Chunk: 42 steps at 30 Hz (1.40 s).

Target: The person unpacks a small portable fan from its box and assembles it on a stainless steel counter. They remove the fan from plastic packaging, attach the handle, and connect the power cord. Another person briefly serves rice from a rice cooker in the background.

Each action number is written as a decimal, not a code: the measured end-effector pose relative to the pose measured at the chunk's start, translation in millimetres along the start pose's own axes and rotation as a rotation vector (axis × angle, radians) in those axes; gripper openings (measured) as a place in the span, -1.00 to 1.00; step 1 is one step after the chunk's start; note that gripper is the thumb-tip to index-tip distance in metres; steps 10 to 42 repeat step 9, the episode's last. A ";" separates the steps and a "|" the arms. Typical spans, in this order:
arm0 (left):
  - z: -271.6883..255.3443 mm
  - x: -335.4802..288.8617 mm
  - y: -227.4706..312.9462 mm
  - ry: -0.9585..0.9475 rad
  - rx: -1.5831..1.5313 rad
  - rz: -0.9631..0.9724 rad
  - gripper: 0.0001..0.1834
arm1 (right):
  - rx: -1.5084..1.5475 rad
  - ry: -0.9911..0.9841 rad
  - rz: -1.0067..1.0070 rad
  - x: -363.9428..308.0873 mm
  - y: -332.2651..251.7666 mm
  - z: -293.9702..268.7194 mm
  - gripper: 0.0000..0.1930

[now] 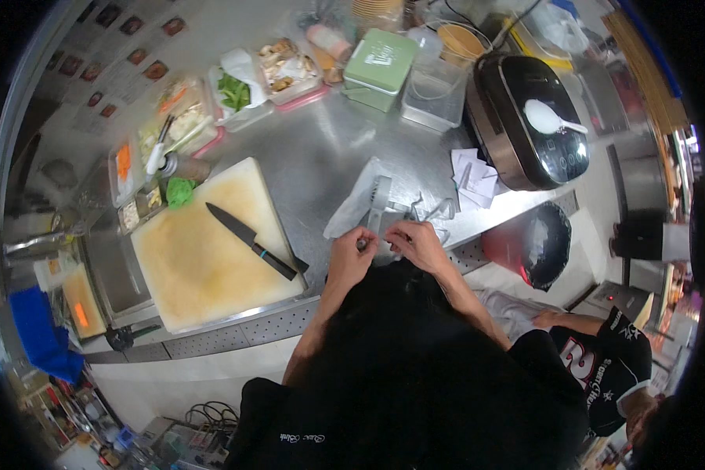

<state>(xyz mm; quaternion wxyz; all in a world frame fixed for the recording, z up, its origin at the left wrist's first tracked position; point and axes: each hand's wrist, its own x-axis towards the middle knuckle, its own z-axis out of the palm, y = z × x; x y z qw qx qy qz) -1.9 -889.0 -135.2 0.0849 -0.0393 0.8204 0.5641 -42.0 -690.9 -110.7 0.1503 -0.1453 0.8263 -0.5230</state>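
My left hand (pixel 351 256) is closed, its fingertips pinched at the front edge of the steel counter. Facing it, my right hand (pixel 418 243) is also closed, thumb and fingers pressed together. What they pinch between them is too small to make out. Just beyond the fingers lies a pale grey tool (pixel 380 193) with a ridged head, its lower end close to my left fingertips. Under it is a crumpled white sheet (pixel 354 205). Thin grey strips (pixel 439 210) lie to the right of the tool, beyond my right hand.
A black knife (pixel 235 225) rests on the cutting board (pixel 180 286) at left. Food containers (pixel 247 113) line the back, beside a green box (pixel 380 61). At right stand a rice cooker (pixel 517 117), white papers (pixel 474 178) and a lined bin (pixel 552 247). Another person (pixel 603 368) is at lower right.
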 end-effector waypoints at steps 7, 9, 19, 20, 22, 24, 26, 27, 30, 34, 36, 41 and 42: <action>-15.7 40.4 14.9 -0.213 -0.046 -0.084 -0.69 | 0.225 0.080 0.077 16.9 13.8 3.1 -0.91; -22.6 46.8 23.7 -0.237 -0.019 -0.104 -0.66 | 0.221 0.113 0.046 20.6 13.0 3.7 -0.90; -22.6 46.8 23.7 -0.237 -0.019 -0.104 -0.66 | 0.221 0.113 0.046 20.6 13.0 3.7 -0.90; -22.6 46.8 23.7 -0.237 -0.019 -0.104 -0.66 | 0.221 0.113 0.046 20.6 13.0 3.7 -0.90; -22.6 46.8 23.7 -0.237 -0.019 -0.104 -0.66 | 0.221 0.113 0.046 20.6 13.0 3.7 -0.90; -22.6 46.8 23.7 -0.237 -0.019 -0.104 -0.66 | 0.221 0.113 0.046 20.6 13.0 3.7 -0.90; -22.6 46.8 23.7 -0.237 -0.019 -0.104 -0.66 | 0.221 0.113 0.046 20.6 13.0 3.7 -0.90; -22.6 46.8 23.7 -0.237 -0.019 -0.104 -0.66 | 0.221 0.113 0.046 20.6 13.0 3.7 -0.90; -22.6 46.8 23.7 -0.237 -0.019 -0.104 -0.66 | 0.221 0.113 0.046 20.6 13.0 3.7 -0.90; -22.6 46.8 23.7 -0.237 -0.019 -0.104 -0.66 | 0.221 0.113 0.046 20.6 13.0 3.7 -0.90; -22.6 46.8 23.7 -0.237 -0.019 -0.104 -0.66 | 0.221 0.113 0.046 20.6 13.0 3.7 -0.90; -22.6 46.8 23.7 -0.237 -0.019 -0.104 -0.66 | 0.221 0.113 0.046 20.6 13.0 3.7 -0.90; -22.6 46.8 23.7 -0.237 -0.019 -0.104 -0.66 | 0.221 0.113 0.046 20.6 13.0 3.7 -0.90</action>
